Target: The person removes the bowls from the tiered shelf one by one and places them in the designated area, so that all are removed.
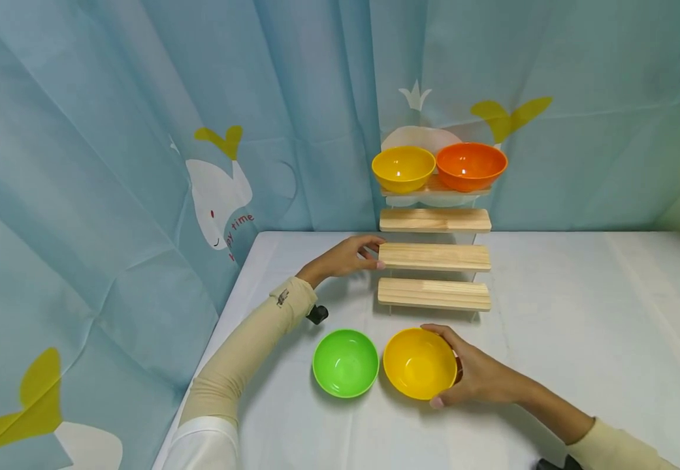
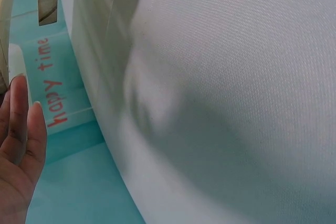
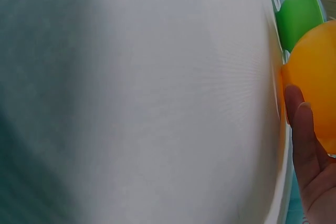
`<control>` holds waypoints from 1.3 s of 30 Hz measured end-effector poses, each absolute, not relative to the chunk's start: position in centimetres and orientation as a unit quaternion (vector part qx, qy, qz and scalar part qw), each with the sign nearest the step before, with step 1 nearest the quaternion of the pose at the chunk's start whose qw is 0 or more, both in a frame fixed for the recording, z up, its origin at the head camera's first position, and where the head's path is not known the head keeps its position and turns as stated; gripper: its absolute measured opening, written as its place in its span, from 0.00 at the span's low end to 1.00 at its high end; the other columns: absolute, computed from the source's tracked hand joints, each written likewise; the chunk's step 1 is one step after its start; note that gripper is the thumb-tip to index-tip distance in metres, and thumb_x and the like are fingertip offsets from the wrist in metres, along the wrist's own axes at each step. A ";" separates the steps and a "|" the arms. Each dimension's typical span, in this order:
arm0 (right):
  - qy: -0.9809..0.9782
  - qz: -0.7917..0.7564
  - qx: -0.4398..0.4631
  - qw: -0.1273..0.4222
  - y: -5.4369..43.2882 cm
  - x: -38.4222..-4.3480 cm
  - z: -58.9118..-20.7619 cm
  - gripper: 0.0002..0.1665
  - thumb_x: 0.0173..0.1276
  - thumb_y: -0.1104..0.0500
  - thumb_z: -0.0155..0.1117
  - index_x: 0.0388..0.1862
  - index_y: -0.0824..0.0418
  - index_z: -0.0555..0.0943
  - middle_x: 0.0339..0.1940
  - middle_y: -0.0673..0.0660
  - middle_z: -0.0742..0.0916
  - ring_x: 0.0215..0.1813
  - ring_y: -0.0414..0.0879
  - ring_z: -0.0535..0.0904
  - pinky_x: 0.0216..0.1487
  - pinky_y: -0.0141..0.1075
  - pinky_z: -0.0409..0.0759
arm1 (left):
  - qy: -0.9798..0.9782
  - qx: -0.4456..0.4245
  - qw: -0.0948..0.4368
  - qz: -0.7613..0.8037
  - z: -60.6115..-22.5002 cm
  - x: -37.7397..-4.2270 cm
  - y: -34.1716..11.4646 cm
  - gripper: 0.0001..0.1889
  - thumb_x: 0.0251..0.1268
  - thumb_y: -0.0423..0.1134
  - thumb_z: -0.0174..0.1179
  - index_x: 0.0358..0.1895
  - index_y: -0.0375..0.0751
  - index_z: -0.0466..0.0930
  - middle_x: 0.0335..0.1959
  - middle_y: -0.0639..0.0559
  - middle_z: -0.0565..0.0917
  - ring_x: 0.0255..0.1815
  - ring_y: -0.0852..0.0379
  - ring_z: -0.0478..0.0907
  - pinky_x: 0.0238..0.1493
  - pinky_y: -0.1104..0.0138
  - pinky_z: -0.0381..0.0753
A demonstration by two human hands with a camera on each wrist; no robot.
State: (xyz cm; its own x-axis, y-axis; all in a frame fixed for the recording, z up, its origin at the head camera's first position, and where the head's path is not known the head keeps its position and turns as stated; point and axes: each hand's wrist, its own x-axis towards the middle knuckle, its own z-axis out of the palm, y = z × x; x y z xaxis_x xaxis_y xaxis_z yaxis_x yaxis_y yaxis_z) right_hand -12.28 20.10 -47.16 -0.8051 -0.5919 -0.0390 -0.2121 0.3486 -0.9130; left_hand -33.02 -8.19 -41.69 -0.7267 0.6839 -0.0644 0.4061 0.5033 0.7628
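Note:
A yellow bowl [image 1: 419, 363] sits upright on the white table, its inside facing up. My right hand [image 1: 481, 373] holds it from the right, thumb at the near side and fingers round the far side. In the right wrist view, fingers lie along the wall of the yellow bowl [image 3: 317, 82]. Close to its left stands a green bowl [image 1: 345, 363]. My left hand [image 1: 348, 256] grips the left end of a plank on the tiered wooden stand [image 1: 435, 257]; the contact is mostly out of sight in the left wrist view, where the hand [image 2: 21, 150] shows at the edge.
On the stand's top tier, a second yellow bowl [image 1: 404, 170] and an orange bowl [image 1: 472, 167] sit side by side. The lower planks bear nothing. Blue curtains [image 1: 316, 117] with whale prints hang behind and left of the white table [image 1: 581, 313].

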 end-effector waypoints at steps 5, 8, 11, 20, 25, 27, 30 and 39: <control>0.808 -0.501 -0.251 0.182 20.1 -12.3 -47.1 0.64 0.48 0.53 0.84 0.78 0.52 0.55 0.68 0.60 0.74 0.60 0.54 0.76 0.53 0.36 0.80 | 0.848 0.323 0.181 0.380 -41.8 -33.0 -8.2 0.32 0.70 0.47 0.65 0.74 0.45 0.67 0.70 0.46 0.72 0.58 0.52 0.79 0.63 0.61 0.78; 0.813 -0.492 -0.249 0.184 20.2 -12.3 -47.0 0.65 0.47 0.52 0.85 0.79 0.53 0.55 0.69 0.59 0.74 0.62 0.54 0.75 0.55 0.36 0.79 | 0.847 0.325 0.181 0.381 -41.8 -33.1 -8.2 0.32 0.70 0.46 0.65 0.74 0.44 0.67 0.70 0.46 0.72 0.59 0.51 0.79 0.63 0.61 0.78; 0.807 -0.496 -0.250 0.201 20.2 -12.3 -46.9 0.66 0.48 0.53 0.85 0.79 0.54 0.53 0.69 0.61 0.73 0.61 0.52 0.75 0.53 0.37 0.81 | 0.846 0.326 0.182 0.382 -41.8 -33.1 -8.2 0.32 0.70 0.46 0.65 0.74 0.44 0.67 0.70 0.46 0.72 0.59 0.51 0.79 0.63 0.61 0.78; 0.787 -0.511 -0.264 0.222 20.1 -12.3 -46.8 0.65 0.50 0.56 0.84 0.80 0.55 0.52 0.69 0.64 0.72 0.58 0.47 0.77 0.47 0.38 0.85 | 0.847 0.324 0.180 0.381 -41.8 -33.2 -8.2 0.32 0.70 0.46 0.65 0.73 0.44 0.67 0.70 0.45 0.72 0.58 0.51 0.79 0.62 0.61 0.78; 0.783 -0.513 -0.265 0.233 20.2 -12.3 -46.7 0.66 0.50 0.57 0.83 0.81 0.56 0.51 0.70 0.65 0.70 0.58 0.49 0.77 0.47 0.39 0.85 | 0.848 0.326 0.178 0.379 -41.9 -33.2 -8.1 0.32 0.70 0.46 0.65 0.73 0.44 0.68 0.69 0.45 0.73 0.58 0.52 0.79 0.62 0.61 0.78; 0.779 -0.515 -0.267 0.237 20.2 -12.3 -46.7 0.66 0.51 0.57 0.83 0.81 0.56 0.50 0.70 0.66 0.70 0.57 0.49 0.78 0.47 0.39 0.86 | 0.847 0.327 0.177 0.379 -41.9 -33.2 -8.1 0.32 0.70 0.46 0.65 0.73 0.44 0.68 0.69 0.45 0.73 0.58 0.52 0.79 0.62 0.61 0.78; 0.773 -0.520 -0.268 0.244 20.2 -12.3 -46.7 0.66 0.51 0.58 0.83 0.81 0.56 0.49 0.69 0.67 0.70 0.55 0.50 0.80 0.47 0.40 0.86 | 0.848 0.328 0.176 0.377 -41.9 -33.1 -8.1 0.31 0.70 0.46 0.65 0.73 0.45 0.68 0.70 0.45 0.72 0.58 0.52 0.79 0.63 0.61 0.78; 0.758 -0.535 -0.268 0.260 20.3 -12.2 -46.6 0.64 0.54 0.60 0.81 0.81 0.54 0.50 0.69 0.70 0.68 0.50 0.51 0.83 0.47 0.41 0.87 | 0.850 0.329 0.176 0.372 -41.7 -33.0 -8.1 0.31 0.70 0.46 0.65 0.73 0.44 0.68 0.70 0.45 0.72 0.58 0.51 0.79 0.64 0.61 0.77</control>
State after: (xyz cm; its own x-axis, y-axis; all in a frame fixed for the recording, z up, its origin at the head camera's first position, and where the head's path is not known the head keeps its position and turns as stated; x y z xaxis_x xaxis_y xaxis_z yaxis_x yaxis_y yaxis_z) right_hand -12.18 20.34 -46.64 -0.7209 -0.6846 -0.1076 -0.1271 0.2833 -0.9506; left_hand -33.02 -8.13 -41.70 -0.7221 0.6897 -0.0542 0.4276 0.5065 0.7487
